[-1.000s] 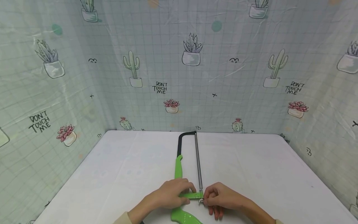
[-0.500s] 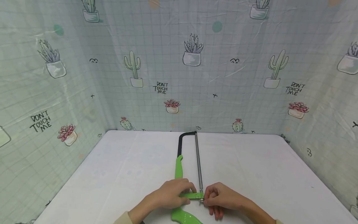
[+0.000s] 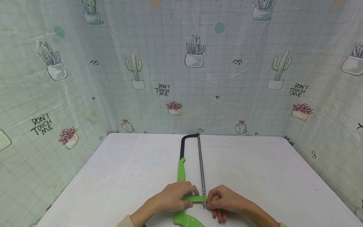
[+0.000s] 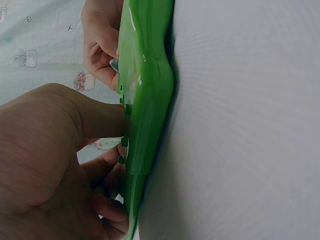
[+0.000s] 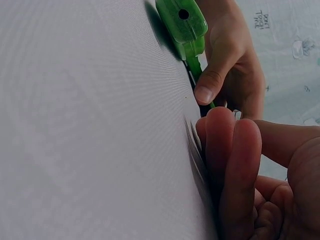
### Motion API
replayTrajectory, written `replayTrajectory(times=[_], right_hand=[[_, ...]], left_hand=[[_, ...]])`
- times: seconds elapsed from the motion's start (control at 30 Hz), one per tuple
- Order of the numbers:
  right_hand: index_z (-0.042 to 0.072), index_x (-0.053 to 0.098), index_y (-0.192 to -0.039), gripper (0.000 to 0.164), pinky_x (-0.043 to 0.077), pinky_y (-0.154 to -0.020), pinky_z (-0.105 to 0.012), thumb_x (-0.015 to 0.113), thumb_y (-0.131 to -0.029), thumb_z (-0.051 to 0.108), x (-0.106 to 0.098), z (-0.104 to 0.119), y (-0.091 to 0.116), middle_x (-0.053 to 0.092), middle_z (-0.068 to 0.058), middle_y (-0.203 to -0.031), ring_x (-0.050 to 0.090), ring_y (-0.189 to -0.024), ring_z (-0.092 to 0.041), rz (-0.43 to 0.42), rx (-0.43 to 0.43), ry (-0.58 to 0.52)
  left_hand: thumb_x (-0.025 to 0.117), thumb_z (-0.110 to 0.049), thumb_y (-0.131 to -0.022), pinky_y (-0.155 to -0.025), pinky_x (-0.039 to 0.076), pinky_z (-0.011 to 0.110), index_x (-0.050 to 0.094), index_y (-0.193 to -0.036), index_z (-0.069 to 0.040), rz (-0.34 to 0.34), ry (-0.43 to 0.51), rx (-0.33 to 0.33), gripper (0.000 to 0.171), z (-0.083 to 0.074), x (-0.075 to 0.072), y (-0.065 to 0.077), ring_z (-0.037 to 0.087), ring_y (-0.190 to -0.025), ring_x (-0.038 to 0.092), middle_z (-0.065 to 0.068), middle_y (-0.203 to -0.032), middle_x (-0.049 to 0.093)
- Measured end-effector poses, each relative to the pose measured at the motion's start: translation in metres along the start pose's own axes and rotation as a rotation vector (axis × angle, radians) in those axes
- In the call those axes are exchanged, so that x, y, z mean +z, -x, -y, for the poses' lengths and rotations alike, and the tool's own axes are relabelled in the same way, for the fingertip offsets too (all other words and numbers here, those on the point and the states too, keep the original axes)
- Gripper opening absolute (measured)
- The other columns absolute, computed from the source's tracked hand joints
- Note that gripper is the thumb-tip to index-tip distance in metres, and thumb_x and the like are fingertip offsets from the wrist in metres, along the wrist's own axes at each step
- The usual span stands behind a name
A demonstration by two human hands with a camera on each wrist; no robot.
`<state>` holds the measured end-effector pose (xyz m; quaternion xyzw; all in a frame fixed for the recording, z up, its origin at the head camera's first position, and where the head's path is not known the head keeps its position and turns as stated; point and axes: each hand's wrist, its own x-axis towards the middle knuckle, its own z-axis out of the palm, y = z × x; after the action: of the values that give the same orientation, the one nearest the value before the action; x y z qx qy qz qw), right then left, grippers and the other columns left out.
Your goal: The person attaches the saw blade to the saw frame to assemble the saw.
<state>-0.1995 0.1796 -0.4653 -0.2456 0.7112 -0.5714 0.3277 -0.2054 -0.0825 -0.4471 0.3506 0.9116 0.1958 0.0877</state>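
A hacksaw (image 3: 181,170) with a green handle and black front frame lies on the white table in the head view, front end pointing away. Its grey blade (image 3: 201,164) runs along the right side. My left hand (image 3: 173,197) grips the green frame, thumb and fingers to either side of the short green crosspiece (image 3: 195,198). At the blade's near end, my right hand (image 3: 227,199) pinches a small metal wing nut (image 3: 204,204) with thumb and index finger. The left wrist view shows this wing nut (image 4: 114,65) partly hidden by the green frame (image 4: 147,85).
The white table (image 3: 269,176) extends to both sides of the saw. Behind and beside it hangs a cactus-printed cloth (image 3: 221,75). A small dark thing shows beside the left sleeve (image 3: 126,221), mostly hidden.
The wing nut has turned slightly between my right thumb and finger. My left hand and the hacksaw have stayed in place.
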Motion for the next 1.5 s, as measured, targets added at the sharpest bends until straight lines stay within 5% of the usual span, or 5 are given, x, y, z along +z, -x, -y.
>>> replayTrajectory(times=[0.87,1.5], right_hand=[[0.0,0.068,-0.094,0.024,0.048,-0.045,-0.017,0.067,-0.098,0.024,-0.0004,0.0029,-0.0001,0.068,-0.001,-0.067,0.061,-0.048,-0.002,-0.03,0.049,0.019],[0.001,0.069,-0.096,0.021,0.048,-0.045,-0.016,0.063,-0.096,0.02,0.0006,0.0037,0.0003,0.069,0.001,-0.067,0.06,-0.048,0.0,-0.015,0.057,0.015]], left_hand=[[0.074,-0.032,-0.091,-0.078,0.049,0.023,0.07,-0.117,-0.035,-0.004,0.02,0.021,0.026,0.0019,0.0004,-0.0019,-0.003,-0.092,0.057,-0.019,-0.098,0.061],[0.076,-0.033,-0.09,-0.077,0.05,0.025,0.07,-0.116,-0.037,-0.004,-0.001,0.003,0.027,0.001,0.0016,-0.0007,-0.003,-0.092,0.057,-0.02,-0.098,0.061]])
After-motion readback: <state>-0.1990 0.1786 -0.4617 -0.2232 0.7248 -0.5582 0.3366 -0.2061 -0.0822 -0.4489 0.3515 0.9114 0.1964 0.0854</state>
